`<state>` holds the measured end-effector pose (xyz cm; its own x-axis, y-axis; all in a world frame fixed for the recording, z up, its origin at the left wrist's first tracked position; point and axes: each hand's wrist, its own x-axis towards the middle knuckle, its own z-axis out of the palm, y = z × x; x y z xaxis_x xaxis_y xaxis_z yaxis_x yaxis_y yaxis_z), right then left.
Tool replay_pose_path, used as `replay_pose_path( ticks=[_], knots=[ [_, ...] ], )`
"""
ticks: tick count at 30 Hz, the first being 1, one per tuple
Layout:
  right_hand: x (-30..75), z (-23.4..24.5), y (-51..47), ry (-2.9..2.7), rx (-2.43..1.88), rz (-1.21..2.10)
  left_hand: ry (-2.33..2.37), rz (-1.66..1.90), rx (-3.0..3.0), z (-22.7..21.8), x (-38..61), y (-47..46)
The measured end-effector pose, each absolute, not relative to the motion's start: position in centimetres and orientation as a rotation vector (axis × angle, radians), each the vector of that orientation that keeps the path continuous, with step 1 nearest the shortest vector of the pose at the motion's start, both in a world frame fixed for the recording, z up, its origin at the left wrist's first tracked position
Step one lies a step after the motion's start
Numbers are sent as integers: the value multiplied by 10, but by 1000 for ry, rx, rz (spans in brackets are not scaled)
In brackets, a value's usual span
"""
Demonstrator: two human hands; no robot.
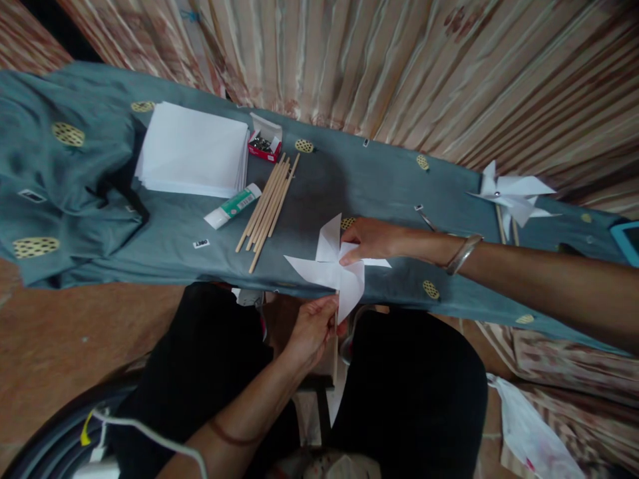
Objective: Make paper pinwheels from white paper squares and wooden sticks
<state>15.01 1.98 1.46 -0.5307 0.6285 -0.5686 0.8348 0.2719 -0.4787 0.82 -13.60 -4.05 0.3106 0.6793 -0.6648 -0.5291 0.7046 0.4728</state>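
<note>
A white paper pinwheel [327, 271] is held over the front edge of the cloth-covered table, its blades spread out. Below its middle, my left hand [314, 326] pinches a thin wooden stick [335, 359] that points down between my knees. My right hand [369, 239] comes in from the right, with its thumb and fingers closed on the pinwheel near the centre and upper right blade. The fingertips behind the paper are hidden. Whether a pin goes through the centre does not show.
On the patterned cloth [379, 199] lie a stack of white paper [194, 150], a red box [264, 141] of small metal pins, a glue stick [233, 206] and several wooden sticks [269, 206]. More pinwheels [516, 193] on sticks lie at the right, near a blue-edged device [626, 241].
</note>
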Motion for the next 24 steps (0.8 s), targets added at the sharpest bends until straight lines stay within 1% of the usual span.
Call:
replay_pose_path(
  ticks=[9,24],
  knots=[
    [146,14,28,2178,1262,-1041,957,778,204,-36,7,-132],
    [138,20,32,2138,1206,-959,939,769,232,-43,4,-131]
  ],
)
